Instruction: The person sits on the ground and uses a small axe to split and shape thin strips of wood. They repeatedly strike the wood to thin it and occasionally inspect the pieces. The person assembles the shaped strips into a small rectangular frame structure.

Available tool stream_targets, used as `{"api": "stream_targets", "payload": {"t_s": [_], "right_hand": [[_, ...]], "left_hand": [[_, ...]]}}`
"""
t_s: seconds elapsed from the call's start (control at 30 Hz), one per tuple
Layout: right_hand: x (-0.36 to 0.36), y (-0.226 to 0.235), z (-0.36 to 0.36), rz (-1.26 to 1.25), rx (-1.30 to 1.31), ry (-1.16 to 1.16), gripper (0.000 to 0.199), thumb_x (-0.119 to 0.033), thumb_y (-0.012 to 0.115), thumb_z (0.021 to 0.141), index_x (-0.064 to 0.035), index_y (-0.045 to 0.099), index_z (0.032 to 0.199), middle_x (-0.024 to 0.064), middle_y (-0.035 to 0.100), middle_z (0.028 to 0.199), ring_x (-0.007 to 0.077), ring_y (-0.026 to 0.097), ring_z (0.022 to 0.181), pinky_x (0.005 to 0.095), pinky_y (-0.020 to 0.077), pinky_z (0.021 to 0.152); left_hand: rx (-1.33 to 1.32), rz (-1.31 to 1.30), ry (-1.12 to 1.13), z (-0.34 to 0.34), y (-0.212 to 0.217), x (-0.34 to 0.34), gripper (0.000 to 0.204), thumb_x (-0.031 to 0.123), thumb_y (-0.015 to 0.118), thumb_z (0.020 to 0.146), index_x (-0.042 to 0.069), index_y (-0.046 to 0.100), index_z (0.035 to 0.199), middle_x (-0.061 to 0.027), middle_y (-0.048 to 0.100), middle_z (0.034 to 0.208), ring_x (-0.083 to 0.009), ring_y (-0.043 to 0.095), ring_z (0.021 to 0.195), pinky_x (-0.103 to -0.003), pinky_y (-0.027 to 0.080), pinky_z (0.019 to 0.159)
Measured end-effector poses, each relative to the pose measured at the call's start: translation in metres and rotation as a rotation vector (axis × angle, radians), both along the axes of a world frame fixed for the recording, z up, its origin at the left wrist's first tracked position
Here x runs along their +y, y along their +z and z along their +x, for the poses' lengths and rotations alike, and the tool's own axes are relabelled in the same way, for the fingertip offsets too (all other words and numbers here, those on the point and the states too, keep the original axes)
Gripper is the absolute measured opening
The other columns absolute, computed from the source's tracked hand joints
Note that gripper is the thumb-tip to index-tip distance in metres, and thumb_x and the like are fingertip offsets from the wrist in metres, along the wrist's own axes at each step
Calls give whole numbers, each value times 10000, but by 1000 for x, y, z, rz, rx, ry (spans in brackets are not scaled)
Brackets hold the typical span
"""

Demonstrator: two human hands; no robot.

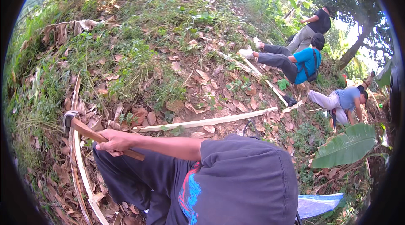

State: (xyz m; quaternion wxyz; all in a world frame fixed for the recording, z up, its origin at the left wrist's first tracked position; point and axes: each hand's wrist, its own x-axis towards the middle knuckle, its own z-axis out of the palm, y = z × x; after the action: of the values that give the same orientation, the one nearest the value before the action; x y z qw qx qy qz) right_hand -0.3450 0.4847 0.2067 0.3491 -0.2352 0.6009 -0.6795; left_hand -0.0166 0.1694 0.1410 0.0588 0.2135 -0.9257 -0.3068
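Observation:
My right hand is closed round the middle of a wooden-handled tool with a grey metal head. Whether it is a hammer or a small axe does not show. The tool's head lies over the upper part of long, split wooden strips on the ground at left. My right forearm runs in from a dark sleeve, above my bent knee in dark trousers. My left hand is out of sight. Beyond my arm lies a pale wooden strip on dry leaves.
More pale strips lie up the slope. Three other people work at right: one in a turquoise shirt, one in black, one in blue-grey bending low. A large green leaf and a white-and-blue sheet are nearby.

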Motion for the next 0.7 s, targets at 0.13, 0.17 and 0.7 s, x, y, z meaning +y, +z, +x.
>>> {"api": "stream_targets", "payload": {"t_s": [0.13,0.17,0.7], "right_hand": [[-17,-23,-7,43,-78,84,216,-208,568,978,-27,449,976,-3,471,554,88,484,395,258,382,350],[-19,-24,-10,73,-60,76,223,-207,582,964,-27,458,923,8,477,554,100,495,395,270,387,348],[-43,-43,-43,13,-223,148,248,-212,569,997,-40,444,869,-21,446,585,81,474,413,246,368,350]], "left_hand": [[-15,4,20,-18,2,-1,399,243,558,929,-34,614,1210,-201,671,994,-305,634,897,-395,493,781],[-19,12,16,-23,1,-1,400,234,554,926,-37,610,1216,-201,670,1005,-303,633,907,-392,490,791],[3,176,87,-10,-15,-27,461,84,495,881,-81,542,1309,-199,652,1170,-264,608,1075,-352,445,953]]}}
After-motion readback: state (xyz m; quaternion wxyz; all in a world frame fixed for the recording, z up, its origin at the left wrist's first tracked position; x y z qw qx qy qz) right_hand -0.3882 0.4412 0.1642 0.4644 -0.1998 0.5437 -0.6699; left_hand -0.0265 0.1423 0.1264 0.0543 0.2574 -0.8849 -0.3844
